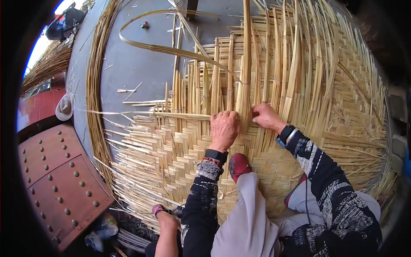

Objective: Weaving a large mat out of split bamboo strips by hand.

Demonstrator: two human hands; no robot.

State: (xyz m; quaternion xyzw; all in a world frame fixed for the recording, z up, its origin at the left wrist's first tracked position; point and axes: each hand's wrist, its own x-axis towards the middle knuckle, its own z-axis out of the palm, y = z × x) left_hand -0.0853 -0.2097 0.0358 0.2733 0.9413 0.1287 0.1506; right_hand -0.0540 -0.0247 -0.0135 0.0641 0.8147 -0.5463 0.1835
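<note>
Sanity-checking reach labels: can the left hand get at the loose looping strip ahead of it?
Likely yes: the looping strip crosses over the upright strips, with nothing visible blocking the left hand, though the hand may have to leave the crosswise strip first.

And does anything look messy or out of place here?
A little: loose straw bits lie scattered on the grey floor beside the mat, and one long strip bends in a loop while most lie straight.
</note>
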